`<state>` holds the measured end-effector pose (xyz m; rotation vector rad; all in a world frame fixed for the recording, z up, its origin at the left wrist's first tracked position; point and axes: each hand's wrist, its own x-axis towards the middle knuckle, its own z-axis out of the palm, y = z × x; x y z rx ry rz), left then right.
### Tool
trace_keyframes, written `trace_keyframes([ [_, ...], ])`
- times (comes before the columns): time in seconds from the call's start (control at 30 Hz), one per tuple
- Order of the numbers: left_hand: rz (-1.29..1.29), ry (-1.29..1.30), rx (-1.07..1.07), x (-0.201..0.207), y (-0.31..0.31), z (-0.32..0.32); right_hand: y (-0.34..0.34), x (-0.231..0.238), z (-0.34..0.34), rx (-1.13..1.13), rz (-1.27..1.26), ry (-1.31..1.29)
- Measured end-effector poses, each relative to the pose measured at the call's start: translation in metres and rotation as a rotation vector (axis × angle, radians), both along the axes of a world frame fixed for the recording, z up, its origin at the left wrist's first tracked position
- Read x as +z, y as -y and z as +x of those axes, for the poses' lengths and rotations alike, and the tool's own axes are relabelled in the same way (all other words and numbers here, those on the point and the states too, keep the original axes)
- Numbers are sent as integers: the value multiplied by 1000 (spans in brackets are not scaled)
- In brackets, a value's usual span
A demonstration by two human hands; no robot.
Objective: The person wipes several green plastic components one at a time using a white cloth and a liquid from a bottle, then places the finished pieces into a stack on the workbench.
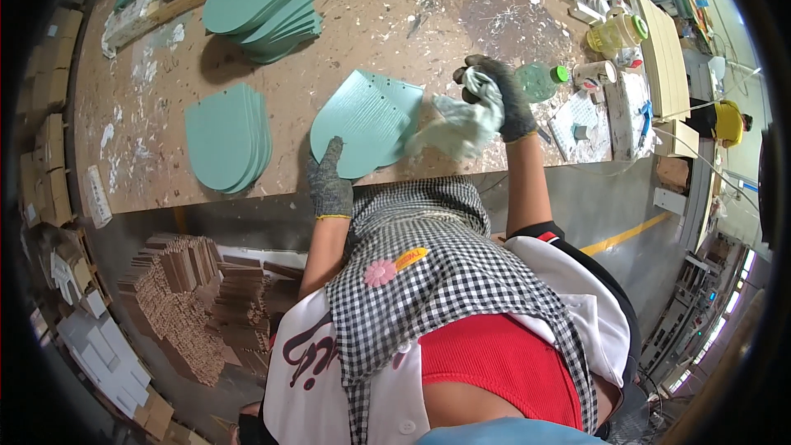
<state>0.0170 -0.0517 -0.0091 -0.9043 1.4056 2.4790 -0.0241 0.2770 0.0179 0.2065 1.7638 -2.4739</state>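
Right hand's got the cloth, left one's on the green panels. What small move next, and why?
I'd probably draw the cloth lightly over the upper green panel. The gloved left hand is at its lower-left edge and could steady it, while the gloved right hand grips the cloth just to the right.

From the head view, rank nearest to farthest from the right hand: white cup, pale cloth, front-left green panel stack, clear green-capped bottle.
1. Pale cloth: in the right hand.
2. Clear green-capped bottle: just right.
3. White cup: right, past the bottle.
4. Front-left green panel stack: far left.
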Motion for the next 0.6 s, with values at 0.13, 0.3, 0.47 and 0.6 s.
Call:
trace_keyframes([
  [0.13, -155, -5, -277, -37, 17, 4, 36, 50, -11, 113, -482, 165],
  [0.3, -308, 197, -471, -45, 25, 19, 135, 17, 0, -100, 403, 6],
  [0.47, -593, 61, -526, -61, 21, 26, 177, -51, 37, 638, 1323, -736],
  [0.6, -597, 9, -541, -93, 21, 34, 163, -57, -39, 276, 1455, -623],
])
